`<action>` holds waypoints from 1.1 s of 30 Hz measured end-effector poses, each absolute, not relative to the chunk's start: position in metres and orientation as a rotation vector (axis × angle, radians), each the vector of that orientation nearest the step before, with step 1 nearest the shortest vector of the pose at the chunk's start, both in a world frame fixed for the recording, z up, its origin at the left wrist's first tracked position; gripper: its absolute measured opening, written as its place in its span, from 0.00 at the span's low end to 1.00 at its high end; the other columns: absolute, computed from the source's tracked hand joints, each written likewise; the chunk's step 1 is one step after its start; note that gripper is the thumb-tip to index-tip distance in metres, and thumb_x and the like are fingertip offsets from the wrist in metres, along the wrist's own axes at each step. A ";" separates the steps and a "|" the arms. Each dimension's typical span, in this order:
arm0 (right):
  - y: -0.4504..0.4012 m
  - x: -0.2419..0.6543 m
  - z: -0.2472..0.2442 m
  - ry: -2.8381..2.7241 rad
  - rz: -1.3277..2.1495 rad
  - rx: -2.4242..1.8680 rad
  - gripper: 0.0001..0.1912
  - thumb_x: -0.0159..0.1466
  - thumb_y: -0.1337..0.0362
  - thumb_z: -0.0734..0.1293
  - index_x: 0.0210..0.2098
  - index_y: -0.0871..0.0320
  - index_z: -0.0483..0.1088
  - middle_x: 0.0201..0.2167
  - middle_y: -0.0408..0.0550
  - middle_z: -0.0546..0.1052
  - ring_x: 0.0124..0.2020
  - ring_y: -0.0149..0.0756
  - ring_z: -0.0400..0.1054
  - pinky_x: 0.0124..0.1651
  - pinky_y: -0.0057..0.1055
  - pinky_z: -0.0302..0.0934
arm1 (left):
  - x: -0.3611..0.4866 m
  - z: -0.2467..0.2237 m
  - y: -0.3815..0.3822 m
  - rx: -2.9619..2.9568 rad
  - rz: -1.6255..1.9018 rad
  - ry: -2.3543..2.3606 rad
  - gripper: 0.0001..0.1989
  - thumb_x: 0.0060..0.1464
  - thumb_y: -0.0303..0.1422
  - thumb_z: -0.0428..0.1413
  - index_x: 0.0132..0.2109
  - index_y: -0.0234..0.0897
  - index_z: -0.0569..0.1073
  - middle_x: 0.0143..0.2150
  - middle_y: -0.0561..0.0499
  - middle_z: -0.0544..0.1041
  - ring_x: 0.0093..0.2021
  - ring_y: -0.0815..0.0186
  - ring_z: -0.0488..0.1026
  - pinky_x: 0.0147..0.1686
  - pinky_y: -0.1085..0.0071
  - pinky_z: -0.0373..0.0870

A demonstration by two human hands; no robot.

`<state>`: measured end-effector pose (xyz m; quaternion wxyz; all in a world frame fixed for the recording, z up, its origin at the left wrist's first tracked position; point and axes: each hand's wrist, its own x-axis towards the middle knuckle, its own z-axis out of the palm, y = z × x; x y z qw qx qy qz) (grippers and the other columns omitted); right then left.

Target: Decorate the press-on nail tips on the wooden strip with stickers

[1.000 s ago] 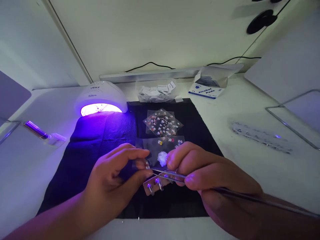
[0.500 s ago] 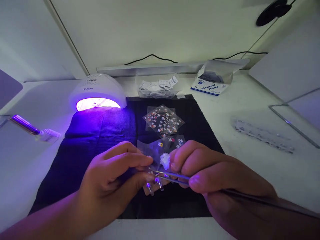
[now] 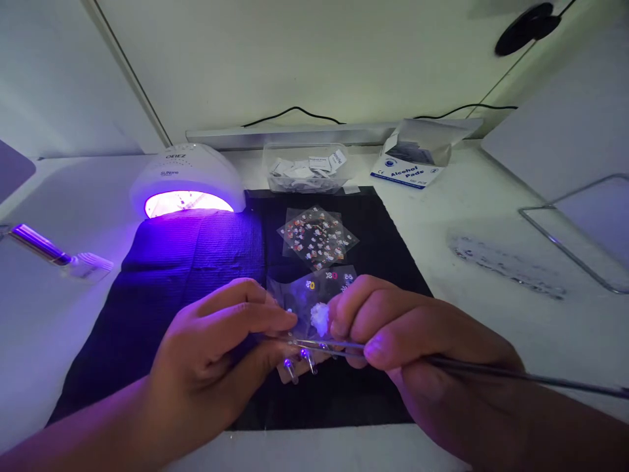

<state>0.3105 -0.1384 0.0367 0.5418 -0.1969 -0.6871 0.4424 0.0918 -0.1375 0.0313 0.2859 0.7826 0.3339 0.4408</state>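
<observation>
Tweezers' (image 3: 339, 346) arms sit closer together than ½ sec ago, tips now by the L thumb, so work centres on the sticker sheet's (image 3: 295, 292) near edge. R hand (image 3: 427, 360) pinches the slim, shiny metal tool; L hand (image 3: 211, 354) seems to pinch the thin, clear, bendy sheet at its near left, contact pt part-hidden. Fluffy white wad (image 3: 320, 318) touches R fingers. Sheet's over the black mat (image 3: 386, 242); just nearer, glossy rounded nail tips (image 3: 306, 357) on a pale strip (image 3: 322, 358)
</observation>
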 end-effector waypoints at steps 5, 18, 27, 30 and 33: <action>-0.138 0.311 0.035 -1.628 1.058 -0.456 0.08 0.67 0.65 0.66 0.40 0.58 0.79 0.26 0.47 0.75 0.34 0.37 0.73 0.39 0.39 0.72 | 0.092 0.032 -0.136 2.081 1.186 0.877 0.07 0.58 0.22 0.61 0.43 0.37 0.77 0.34 0.55 0.76 0.31 0.75 0.76 0.29 0.84 0.73; -0.138 0.309 0.033 -1.626 1.026 -0.452 0.09 0.66 0.67 0.66 0.42 0.57 0.79 0.26 0.47 0.76 0.34 0.38 0.74 0.39 0.39 0.72 | 0.093 0.037 -0.137 2.043 1.176 0.909 0.07 0.56 0.23 0.62 0.41 0.38 0.79 0.33 0.53 0.79 0.31 0.71 0.78 0.28 0.81 0.74; -0.136 0.309 0.029 -1.611 1.007 -0.452 0.11 0.65 0.71 0.65 0.43 0.58 0.79 0.26 0.47 0.77 0.34 0.36 0.73 0.40 0.39 0.71 | 0.094 0.036 -0.139 1.887 1.165 0.934 0.07 0.53 0.22 0.65 0.40 0.35 0.81 0.31 0.54 0.79 0.30 0.75 0.76 0.31 0.85 0.73; -0.135 0.308 0.030 -1.593 1.015 -0.462 0.11 0.65 0.71 0.65 0.41 0.57 0.79 0.25 0.46 0.76 0.33 0.37 0.73 0.38 0.38 0.71 | 0.094 0.035 -0.138 1.837 1.150 0.924 0.08 0.52 0.22 0.65 0.40 0.35 0.81 0.31 0.53 0.79 0.30 0.74 0.76 0.30 0.83 0.73; -0.134 0.308 0.030 -1.583 1.030 -0.462 0.10 0.65 0.71 0.65 0.40 0.56 0.79 0.25 0.46 0.77 0.33 0.37 0.73 0.38 0.38 0.71 | 0.094 0.035 -0.136 1.803 1.139 0.911 0.07 0.52 0.23 0.65 0.39 0.35 0.82 0.30 0.52 0.80 0.29 0.73 0.76 0.30 0.81 0.73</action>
